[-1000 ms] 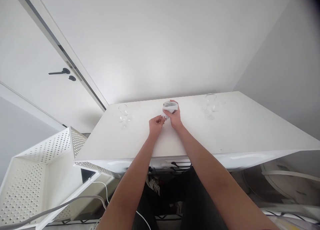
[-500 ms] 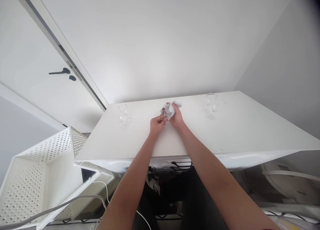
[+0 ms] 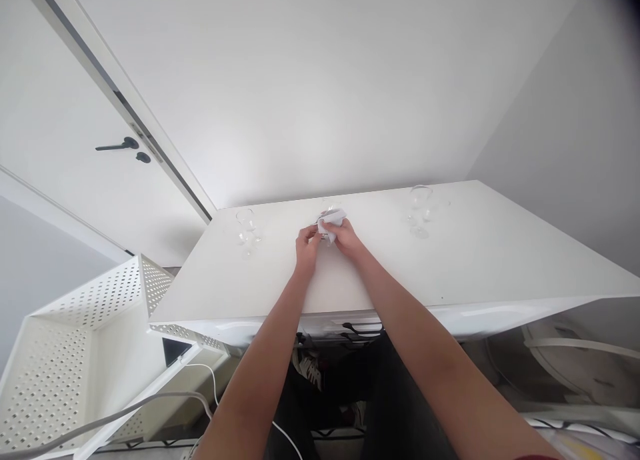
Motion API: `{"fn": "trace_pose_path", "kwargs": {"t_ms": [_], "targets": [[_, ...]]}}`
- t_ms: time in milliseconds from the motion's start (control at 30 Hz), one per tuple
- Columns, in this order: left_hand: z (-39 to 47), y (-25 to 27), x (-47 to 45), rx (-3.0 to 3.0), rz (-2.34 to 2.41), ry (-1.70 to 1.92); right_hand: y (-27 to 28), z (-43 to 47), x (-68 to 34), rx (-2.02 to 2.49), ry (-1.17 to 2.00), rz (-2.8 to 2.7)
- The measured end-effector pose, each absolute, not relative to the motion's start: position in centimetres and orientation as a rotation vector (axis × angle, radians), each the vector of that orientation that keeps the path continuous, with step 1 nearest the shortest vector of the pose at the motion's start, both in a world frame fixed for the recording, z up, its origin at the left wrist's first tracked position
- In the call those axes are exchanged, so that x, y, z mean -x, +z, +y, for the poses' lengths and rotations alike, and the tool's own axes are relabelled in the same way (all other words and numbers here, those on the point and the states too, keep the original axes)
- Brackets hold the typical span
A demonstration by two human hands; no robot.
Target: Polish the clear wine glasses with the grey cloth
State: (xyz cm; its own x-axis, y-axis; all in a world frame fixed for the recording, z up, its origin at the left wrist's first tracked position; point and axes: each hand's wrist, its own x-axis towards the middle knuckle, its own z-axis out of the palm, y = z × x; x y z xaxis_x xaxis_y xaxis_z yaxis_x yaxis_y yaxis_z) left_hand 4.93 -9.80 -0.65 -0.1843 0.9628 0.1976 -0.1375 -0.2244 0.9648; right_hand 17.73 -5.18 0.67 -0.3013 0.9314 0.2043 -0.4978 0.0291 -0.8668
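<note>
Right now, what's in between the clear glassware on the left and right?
The head view shows the left hand and the right hand, with a white cloth and clear glass between them.

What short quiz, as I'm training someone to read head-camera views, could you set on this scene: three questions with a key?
1. Which item does the right hand grip? A) a brush; B) a white cloth; C) a sponge.
2. True or false: clear glassware stands only to the right of the two hands.
3. Fill in the missing colour: the lever of the door handle is ____.

Key:
1. B.
2. False: there is left-side glassware as well as right-side glassware on the white tabletop.
3. Black.
</note>
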Motion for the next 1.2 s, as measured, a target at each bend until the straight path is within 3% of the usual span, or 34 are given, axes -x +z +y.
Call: {"fn": "trace_pose_path", "kwargs": {"t_ms": [167, 633, 1200], "targets": [[-9.9, -0.5, -4.7, -0.999, 1.231, 1.731, 0.6, -5.1, -17.7, 0.593, 1.578, -1.091], [-10.1, 0.5, -4.4, -1.010, 0.884, 1.567, 0.4, -5.7, -17.6, 0.580, 1.854, -1.248], [-9.9, 0.5, -4.1, -0.955, 0.904, 1.502, 0.0, -5.6, -17.8, 0.670, 1.742, -1.477]]}}
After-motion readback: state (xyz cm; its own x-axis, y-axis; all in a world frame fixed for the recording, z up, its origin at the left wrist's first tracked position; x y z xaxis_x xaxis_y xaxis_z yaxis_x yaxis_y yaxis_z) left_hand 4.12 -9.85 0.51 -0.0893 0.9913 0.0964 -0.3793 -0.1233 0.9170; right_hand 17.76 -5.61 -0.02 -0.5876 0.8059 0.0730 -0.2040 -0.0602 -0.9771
